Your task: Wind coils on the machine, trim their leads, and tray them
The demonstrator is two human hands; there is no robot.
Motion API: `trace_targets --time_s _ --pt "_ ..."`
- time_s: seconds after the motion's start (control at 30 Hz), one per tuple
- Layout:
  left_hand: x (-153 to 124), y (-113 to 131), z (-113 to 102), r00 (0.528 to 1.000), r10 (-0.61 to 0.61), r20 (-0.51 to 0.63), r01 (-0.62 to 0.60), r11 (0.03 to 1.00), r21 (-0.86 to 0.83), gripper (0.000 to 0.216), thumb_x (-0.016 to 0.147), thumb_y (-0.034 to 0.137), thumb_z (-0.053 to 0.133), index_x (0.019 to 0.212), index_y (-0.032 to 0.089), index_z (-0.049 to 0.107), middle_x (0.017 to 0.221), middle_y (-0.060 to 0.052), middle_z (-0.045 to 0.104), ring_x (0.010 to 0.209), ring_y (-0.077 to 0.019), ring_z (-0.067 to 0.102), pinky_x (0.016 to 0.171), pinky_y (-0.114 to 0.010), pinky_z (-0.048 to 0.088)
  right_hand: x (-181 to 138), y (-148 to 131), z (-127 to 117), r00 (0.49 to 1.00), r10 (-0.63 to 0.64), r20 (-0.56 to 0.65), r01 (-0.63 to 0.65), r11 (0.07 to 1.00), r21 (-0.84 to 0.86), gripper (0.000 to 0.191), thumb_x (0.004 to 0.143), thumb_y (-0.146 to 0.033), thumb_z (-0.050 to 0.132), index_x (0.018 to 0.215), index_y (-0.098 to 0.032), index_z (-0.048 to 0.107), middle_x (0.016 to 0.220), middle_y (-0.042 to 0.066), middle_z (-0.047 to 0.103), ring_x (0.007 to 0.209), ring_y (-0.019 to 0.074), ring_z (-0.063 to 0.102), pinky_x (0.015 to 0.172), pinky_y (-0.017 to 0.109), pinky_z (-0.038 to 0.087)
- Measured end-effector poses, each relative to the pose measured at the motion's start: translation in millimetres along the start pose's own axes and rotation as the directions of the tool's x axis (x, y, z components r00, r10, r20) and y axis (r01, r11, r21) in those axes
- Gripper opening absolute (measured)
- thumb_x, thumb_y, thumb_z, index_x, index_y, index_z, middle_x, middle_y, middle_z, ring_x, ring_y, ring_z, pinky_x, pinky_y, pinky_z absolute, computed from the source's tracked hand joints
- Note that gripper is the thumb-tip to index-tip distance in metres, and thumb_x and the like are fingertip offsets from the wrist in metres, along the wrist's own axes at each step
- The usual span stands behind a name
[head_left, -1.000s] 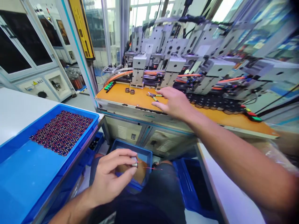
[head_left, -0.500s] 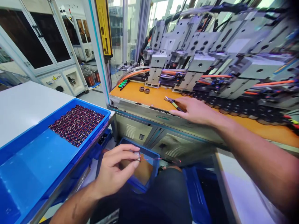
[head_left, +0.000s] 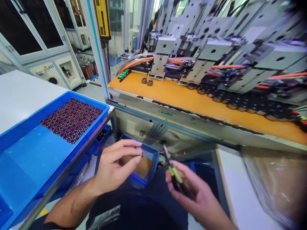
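Observation:
My left hand (head_left: 115,167) pinches a small silver coil part (head_left: 139,151) between thumb and fingers, over my lap. A thin red wire (head_left: 155,153) trails from the part to the right. My right hand (head_left: 192,191) is closed around small cutters with yellow-green handles (head_left: 173,171), their tip pointing up close to the wire. Both hands hover above a small blue bin (head_left: 146,179) on the floor that holds brownish material.
A large blue tray (head_left: 28,159) with a patch of several small dark red parts (head_left: 72,118) sits at my left on a white table. Ahead stands a machine with an orange deck (head_left: 182,97), two small rings (head_left: 147,81) and grey metal heads (head_left: 211,48).
My right hand took the cutters off the orange deck and brought them down beside the wire. My left hand stayed in place with the coil part.

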State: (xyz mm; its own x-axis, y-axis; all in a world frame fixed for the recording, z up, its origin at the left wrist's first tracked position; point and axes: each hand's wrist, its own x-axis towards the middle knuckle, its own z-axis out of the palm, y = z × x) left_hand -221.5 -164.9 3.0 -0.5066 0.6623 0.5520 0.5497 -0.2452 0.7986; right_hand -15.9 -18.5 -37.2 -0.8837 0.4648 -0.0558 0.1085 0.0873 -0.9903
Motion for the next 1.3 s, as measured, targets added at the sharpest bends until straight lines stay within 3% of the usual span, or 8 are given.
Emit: trace_targets --time_s 0.07,0.13,0.27,0.43,0.93,1.3 --pt "1 -1 1 1.0 -0.007 0.014 0.007 1.0 0.002 0.024 0.078 0.003 0.069 0.095 0.019 0.074 0.104 -0.009 0.074 0.094 -0.0187 0.07 0.082 -0.03 0.057 -17 1 19 0.996 0.044 0.073 -0.054 0.988 0.144 0.049 0.09 -0.017 0.06 0.134 -0.033 0.047 0.101 0.004 0.063 0.083 0.014 0.065 0.08 0.027 0.056" --pt "1 -1 2 0.999 -0.011 0.032 0.011 1.0 0.005 0.025 0.078 0.002 0.069 0.096 0.019 0.073 0.106 -0.009 0.073 0.096 -0.0186 0.07 0.084 -0.031 0.057 -23 -3 27 0.991 -0.002 0.132 -0.026 0.977 0.21 0.055 0.089 -0.01 0.057 0.136 -0.036 0.047 0.106 0.006 0.063 0.088 0.0151 0.066 0.085 0.03 0.056" --pt "-1 0 4 0.998 -0.02 0.057 0.019 1.0 0.005 0.025 0.078 0.003 0.069 0.098 0.019 0.073 0.108 -0.01 0.072 0.097 -0.02 0.069 0.084 -0.032 0.057 -19 -13 26 0.978 -0.108 0.178 0.064 0.97 0.236 0.075 0.083 0.001 0.052 0.14 -0.046 0.042 0.122 0.004 0.06 0.106 0.0177 0.064 0.099 0.038 0.05" --pt "-2 2 5 0.998 -0.015 0.065 0.015 1.0 0.003 0.027 0.078 0.003 0.069 0.099 0.019 0.073 0.107 -0.009 0.072 0.097 -0.0193 0.069 0.084 -0.032 0.057 -11 -16 24 0.973 -0.118 0.2 0.067 0.967 0.247 0.08 0.078 0.005 0.051 0.141 -0.044 0.043 0.124 0.004 0.061 0.112 0.0198 0.062 0.103 0.041 0.048" --pt "-1 1 6 0.996 -0.032 0.086 0.034 0.999 -0.014 0.03 0.077 0.0 0.069 0.099 0.02 0.073 0.108 -0.008 0.072 0.097 -0.0185 0.069 0.084 -0.03 0.056 -4 -22 30 0.98 -0.166 0.111 0.126 0.945 0.303 0.064 0.083 -0.002 0.055 0.136 -0.037 0.053 0.099 0.007 0.067 0.079 0.016 0.066 0.074 0.034 0.058" --pt "-3 1 6 0.996 -0.028 0.079 0.028 1.0 -0.002 0.026 0.078 0.003 0.069 0.098 0.019 0.073 0.107 -0.01 0.072 0.096 -0.0198 0.069 0.083 -0.032 0.058 -4 -23 33 0.981 -0.171 0.096 0.139 0.951 0.276 0.059 0.085 -0.006 0.057 0.135 -0.037 0.054 0.093 0.006 0.066 0.073 0.015 0.064 0.067 0.031 0.057"
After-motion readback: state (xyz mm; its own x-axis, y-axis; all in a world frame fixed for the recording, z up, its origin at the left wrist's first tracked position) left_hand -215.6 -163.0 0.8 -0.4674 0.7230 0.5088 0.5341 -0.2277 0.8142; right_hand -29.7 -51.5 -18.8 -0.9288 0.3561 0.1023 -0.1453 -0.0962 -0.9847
